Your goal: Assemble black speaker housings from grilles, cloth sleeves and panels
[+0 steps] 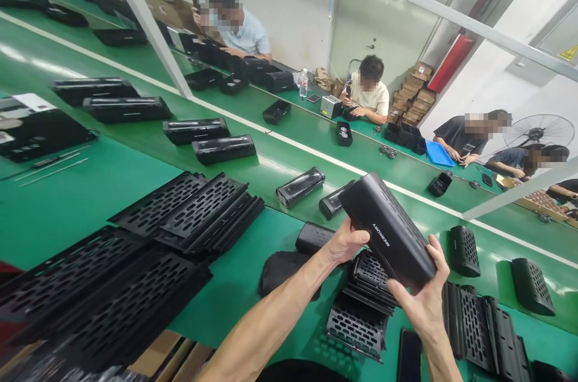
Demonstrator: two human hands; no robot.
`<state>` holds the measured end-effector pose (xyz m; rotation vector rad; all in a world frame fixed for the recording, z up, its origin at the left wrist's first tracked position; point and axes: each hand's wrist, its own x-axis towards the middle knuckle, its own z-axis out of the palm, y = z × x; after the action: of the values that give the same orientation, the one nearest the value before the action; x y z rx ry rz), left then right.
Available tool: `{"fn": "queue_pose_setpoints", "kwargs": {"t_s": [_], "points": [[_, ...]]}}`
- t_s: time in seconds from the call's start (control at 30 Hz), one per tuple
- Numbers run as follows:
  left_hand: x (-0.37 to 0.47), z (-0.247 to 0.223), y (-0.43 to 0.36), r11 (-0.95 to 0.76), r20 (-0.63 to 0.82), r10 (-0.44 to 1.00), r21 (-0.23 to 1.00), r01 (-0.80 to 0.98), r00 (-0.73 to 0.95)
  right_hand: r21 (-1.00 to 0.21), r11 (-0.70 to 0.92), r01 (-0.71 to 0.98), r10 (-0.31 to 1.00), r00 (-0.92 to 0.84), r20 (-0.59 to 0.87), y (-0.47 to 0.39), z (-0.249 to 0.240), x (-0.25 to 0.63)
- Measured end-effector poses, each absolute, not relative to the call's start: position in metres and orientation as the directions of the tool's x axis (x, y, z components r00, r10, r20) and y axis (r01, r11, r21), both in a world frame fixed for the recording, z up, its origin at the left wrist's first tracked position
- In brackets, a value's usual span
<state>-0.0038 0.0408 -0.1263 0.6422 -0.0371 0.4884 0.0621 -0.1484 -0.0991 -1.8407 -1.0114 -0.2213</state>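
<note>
Both of my hands hold a black speaker housing (383, 228) with "MERKURY" printed in white, tilted above the green bench. My left hand (345, 242) grips its lower left side, thumb laid along the edge. At the other end, my right hand (427, 285) wraps round the lower right corner with the thumb in front. Beneath the housing lies a stack of black slotted grille covers (356, 331). A dark cloth-like bundle (284, 273) rests behind my left forearm, beside another black housing (311, 236).
Large piles of slotted black panels (167, 285) cover the bench at left. Several black housings (224, 149) stand on the green conveyor (253, 171). More grilles (478, 322) and a phone-like dark slab (409, 356) lie at right. Co-workers sit across the line beyond a white frame post (144, 20).
</note>
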Motion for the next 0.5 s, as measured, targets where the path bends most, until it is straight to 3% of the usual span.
{"fn": "queue_pose_setpoints", "kwargs": {"t_s": [0.2, 0.33, 0.4, 0.5], "points": [[-0.005, -0.117, 0.062, 0.657, 0.216, 0.303, 0.658, -0.368, 0.928, -0.683, -0.124, 0.720, 0.491, 0.643, 0.588, -0.152, -0.084, 0.063], [-0.017, -0.091, 0.104, 0.336, 0.363, 0.392, 0.799, -0.499, 0.845, -0.750, -0.126, 0.649, 0.536, 0.681, 0.499, -0.167, -0.065, 0.068], [-0.024, -0.076, 0.123, 0.162, 0.396, 0.250, 0.883, -0.441, 0.884, -0.755, -0.146, 0.639, 0.566, 0.680, 0.466, -0.173, -0.057, 0.069], [-0.031, -0.061, 0.136, 0.046, 0.387, 0.113, 0.918, -0.394, 0.915, -0.736, -0.175, 0.654, 0.582, 0.671, 0.459, -0.175, -0.051, 0.070]]}}
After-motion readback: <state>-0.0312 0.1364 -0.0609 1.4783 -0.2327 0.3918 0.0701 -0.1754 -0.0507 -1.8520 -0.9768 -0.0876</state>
